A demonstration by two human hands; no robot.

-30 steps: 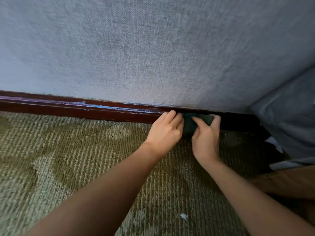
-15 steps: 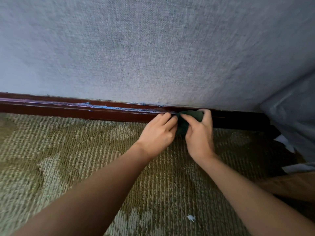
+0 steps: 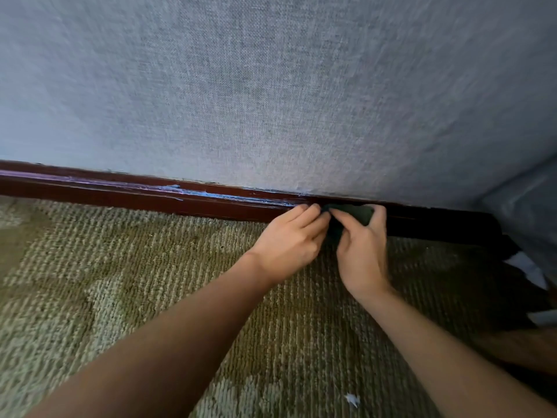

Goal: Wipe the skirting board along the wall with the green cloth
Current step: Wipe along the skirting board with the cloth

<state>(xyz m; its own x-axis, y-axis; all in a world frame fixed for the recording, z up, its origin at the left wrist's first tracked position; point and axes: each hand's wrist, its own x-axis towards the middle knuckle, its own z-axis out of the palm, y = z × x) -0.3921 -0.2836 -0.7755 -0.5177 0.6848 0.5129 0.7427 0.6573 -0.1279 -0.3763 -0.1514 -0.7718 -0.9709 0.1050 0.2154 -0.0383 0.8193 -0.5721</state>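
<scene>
Left hand (image 3: 288,244), right hand (image 3: 362,254): curled, adjacent

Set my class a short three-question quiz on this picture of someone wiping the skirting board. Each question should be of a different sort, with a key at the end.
1. True or false: the left hand and the right hand both grip the dark green cloth.
2. Multiple choice: the cloth is held against A) the glossy dark red wooden skirting board, B) a window pane, C) a table leg.
3. Short answer: what lies on the olive ribbed carpet at the bottom edge of the view?

Key: 1 true; 2 A; 3 a small white scrap.
</scene>
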